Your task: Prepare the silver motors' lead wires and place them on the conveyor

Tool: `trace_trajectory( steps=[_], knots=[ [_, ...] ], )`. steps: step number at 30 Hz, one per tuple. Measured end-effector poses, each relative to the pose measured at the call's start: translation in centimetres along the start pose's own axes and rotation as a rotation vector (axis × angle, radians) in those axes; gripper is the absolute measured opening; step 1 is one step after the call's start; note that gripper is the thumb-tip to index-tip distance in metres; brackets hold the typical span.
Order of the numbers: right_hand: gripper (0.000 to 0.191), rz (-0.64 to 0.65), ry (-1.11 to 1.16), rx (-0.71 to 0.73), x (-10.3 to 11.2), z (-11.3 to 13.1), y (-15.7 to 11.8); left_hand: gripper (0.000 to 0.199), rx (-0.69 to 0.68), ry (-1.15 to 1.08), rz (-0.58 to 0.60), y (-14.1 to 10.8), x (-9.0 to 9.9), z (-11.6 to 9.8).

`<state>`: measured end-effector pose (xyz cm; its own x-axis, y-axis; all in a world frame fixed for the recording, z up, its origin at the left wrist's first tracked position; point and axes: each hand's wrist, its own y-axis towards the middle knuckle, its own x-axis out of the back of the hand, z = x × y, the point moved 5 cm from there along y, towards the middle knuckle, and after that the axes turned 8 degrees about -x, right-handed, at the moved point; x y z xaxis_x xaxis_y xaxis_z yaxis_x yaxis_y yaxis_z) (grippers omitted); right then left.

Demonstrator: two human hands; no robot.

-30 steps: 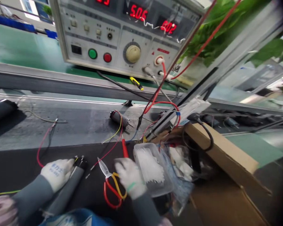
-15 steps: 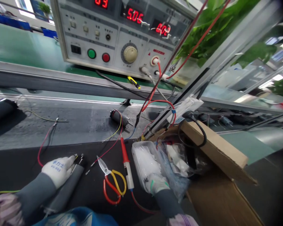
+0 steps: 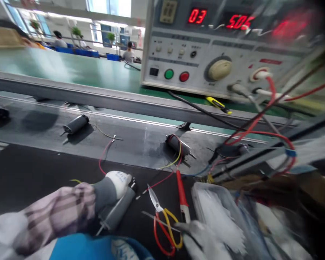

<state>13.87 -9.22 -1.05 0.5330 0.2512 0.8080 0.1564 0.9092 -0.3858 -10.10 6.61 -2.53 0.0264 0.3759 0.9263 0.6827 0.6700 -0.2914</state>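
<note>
Our left hand (image 3: 119, 185) is closed round the terminal end of a grey cylindrical motor (image 3: 118, 210), which slants across the black mat (image 3: 43, 166) before us. In our right hand (image 3: 203, 240), blurred, we pinch one end of a thin pale strip (image 3: 154, 217) crossing the handles of the scissors (image 3: 158, 207). Just beyond that hand lie a red-tipped probe (image 3: 182, 193) and a clear tub (image 3: 197, 196) of white strips (image 3: 219, 218). Farther out, a second motor (image 3: 178, 145) rests on the grey ledge (image 3: 141, 144), below the electrical tester (image 3: 189, 86).
</note>
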Motion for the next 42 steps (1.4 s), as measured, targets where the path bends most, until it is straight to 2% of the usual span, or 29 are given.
trace_trajectory(
  steps=[2, 4, 6, 8, 10, 12, 16, 20, 24, 26, 31, 39, 42],
  knots=[
    [0.029, 0.002, -0.073, 0.188, -3.3, 6.3, 2.5, 0.032, -0.024, 0.024, 0.024, 0.5, 0.2, 0.4],
    [0.026, -0.106, -0.118, 0.246, -5.5, 11.2, 5.0, 0.030, -0.020, 0.027, 0.033, 0.7, 0.4, 0.8],
    [0.023, -0.222, -0.164, 0.223, -6.8, 14.0, 7.2, 0.028, -0.015, 0.029, 0.028, 0.6, 0.4, 0.7],
    [0.022, -0.295, -0.172, 0.191, -7.4, 14.9, 8.6, 0.030, -0.007, 0.037, 0.017, 0.2, 0.2, 0.4],
    [0.019, -0.319, -0.089, 0.171, -7.5, 14.7, 9.4, 0.033, 0.014, 0.058, -0.022, -0.3, -0.1, 0.0],
    [0.017, -0.298, 0.125, 0.137, -7.7, 13.8, 9.8, 0.035, 0.053, 0.073, -0.079, -0.7, -0.5, -0.1],
    [0.016, -0.103, 0.818, -0.007, -9.2, 11.8, 10.8, 0.031, 0.066, -0.041, -0.181, -0.7, -1.6, 0.2],
    [0.030, 0.013, 1.153, -0.098, -11.1, 11.2, 11.8, 0.042, 0.012, -0.262, -0.358, -0.4, -1.9, 0.7],
    [0.022, 0.087, 1.492, -0.182, -12.1, 10.7, 12.2, 0.030, 0.020, -0.377, -0.425, 0.1, -1.7, 0.9],
    [0.020, 0.072, 1.503, -0.196, -12.0, 10.5, 12.0, 0.027, 0.028, -0.384, -0.438, 0.2, -1.3, 0.9],
    [0.026, 0.014, 1.325, -0.138, -11.4, 10.2, 11.1, 0.026, 0.038, -0.232, -0.463, 0.2, -0.5, 0.8],
    [0.023, -0.046, 1.166, -0.102, -11.2, 10.1, 11.1, 0.025, -0.015, -0.064, -0.365, 0.2, 0.0, 0.1],
    [0.025, -0.056, 1.039, -0.072, -10.7, 10.4, 11.4, 0.024, -0.137, -0.020, -0.268, 1.0, -0.4, -1.3]
  ],
)
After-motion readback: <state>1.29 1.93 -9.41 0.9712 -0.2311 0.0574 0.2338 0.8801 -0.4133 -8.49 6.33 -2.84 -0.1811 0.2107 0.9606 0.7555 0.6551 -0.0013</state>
